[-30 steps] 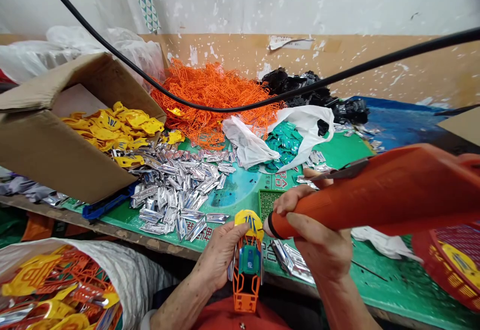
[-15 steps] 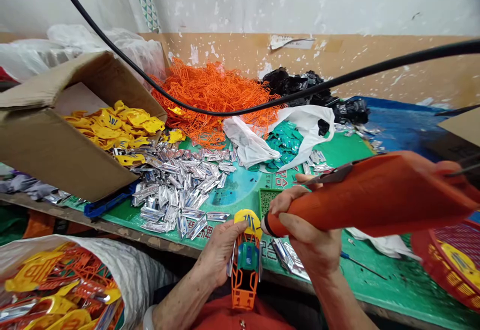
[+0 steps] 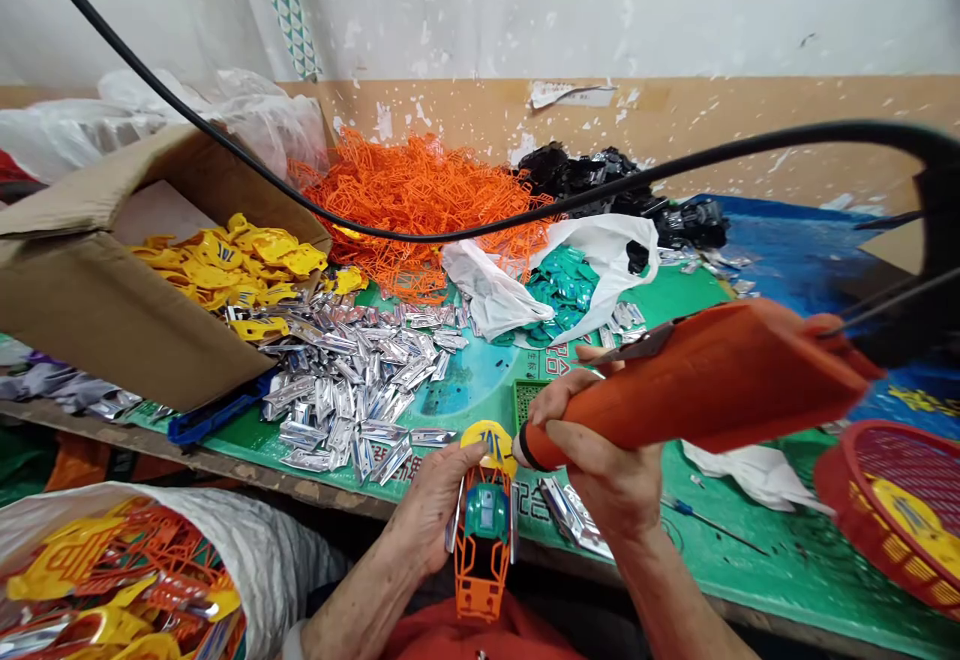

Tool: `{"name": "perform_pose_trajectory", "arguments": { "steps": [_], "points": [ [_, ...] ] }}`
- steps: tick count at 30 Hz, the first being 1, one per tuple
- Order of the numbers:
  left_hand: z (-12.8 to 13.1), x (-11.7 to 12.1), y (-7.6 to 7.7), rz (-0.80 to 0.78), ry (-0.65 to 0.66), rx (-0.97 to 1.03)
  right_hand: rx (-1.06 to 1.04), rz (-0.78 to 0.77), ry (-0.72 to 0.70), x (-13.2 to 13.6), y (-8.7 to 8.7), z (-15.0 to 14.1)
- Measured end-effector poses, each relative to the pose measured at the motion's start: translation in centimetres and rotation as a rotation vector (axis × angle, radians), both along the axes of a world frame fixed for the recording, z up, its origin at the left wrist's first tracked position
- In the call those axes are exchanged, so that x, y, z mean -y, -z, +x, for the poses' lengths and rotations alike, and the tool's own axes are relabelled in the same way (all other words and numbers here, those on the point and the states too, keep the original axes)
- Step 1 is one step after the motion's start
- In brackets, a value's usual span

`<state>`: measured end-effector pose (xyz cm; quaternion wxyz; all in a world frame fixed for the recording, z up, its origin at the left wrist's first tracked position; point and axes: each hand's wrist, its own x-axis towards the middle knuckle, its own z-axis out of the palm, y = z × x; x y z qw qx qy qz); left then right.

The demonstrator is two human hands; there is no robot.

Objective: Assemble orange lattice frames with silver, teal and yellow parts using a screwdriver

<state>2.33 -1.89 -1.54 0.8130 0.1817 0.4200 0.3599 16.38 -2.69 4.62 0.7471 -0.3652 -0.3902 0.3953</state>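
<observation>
My left hand [image 3: 437,500] grips a toy car body [image 3: 489,510] by its upper left side. The body has a yellow front, a teal cabin, an orange frame and silver side strips. My right hand [image 3: 604,460] is wrapped round an orange electric screwdriver [image 3: 690,380], whose black-ringed nose points left. Its tip is right at the edge of the yellow front; whether it sits on a screw is too small to tell. Just behind my hands, a small green basket [image 3: 523,402] is partly hidden. Loose silver strips [image 3: 574,515] lie under my right wrist.
A cardboard box [image 3: 112,310] of yellow parts stands left of heaped silver strips [image 3: 352,380]. Orange frames [image 3: 420,200] and a white bag [image 3: 487,295] of teal parts lie behind. A black cable [image 3: 420,237] crosses overhead. A red basket [image 3: 847,470] is right; a filled sack [image 3: 277,560] is lower left.
The whole view has shifted slightly. The toy car body has tilted a little in my left hand, and the screwdriver's rear end has swung left, its tip still at the yellow front.
</observation>
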Motion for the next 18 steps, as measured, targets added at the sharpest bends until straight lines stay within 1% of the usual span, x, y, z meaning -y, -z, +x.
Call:
{"name": "perform_pose_trajectory", "arguments": {
  "steps": [2, 3, 5, 7, 8, 11, 15, 18],
  "points": [
    [-0.1, 0.2, -0.1, 0.009, 0.013, -0.013, -0.045, 0.024, -0.016, -0.2, -0.8, 0.6],
    [-0.1, 0.2, -0.2, 0.011, 0.018, -0.024, -0.057, 0.036, 0.002, -0.4, -1.2, 1.0],
    [-0.1, 0.3, -0.5, 0.009, 0.029, -0.053, -0.038, 0.054, 0.11, -0.9, -1.7, 2.1],
    [0.0, 0.3, -0.8, 0.009, 0.043, -0.075, 0.017, 0.047, 0.242, -1.6, -1.7, 3.1],
    [0.0, 0.3, -0.9, 0.011, 0.055, -0.084, 0.04, 0.038, 0.277, -1.9, -1.5, 3.6],
    [0.1, 0.3, -1.1, 0.021, 0.105, -0.105, 0.076, -0.001, 0.292, -2.8, -0.1, 4.3],
    [0.1, 0.4, -1.2, 0.021, 0.149, -0.131, 0.107, -0.04, 0.321, -3.5, 1.6, 4.2],
    [0.0, 0.4, -1.0, 0.013, 0.186, -0.137, 0.108, -0.048, 0.325, -3.8, 2.2, 3.7]
  ]
}}
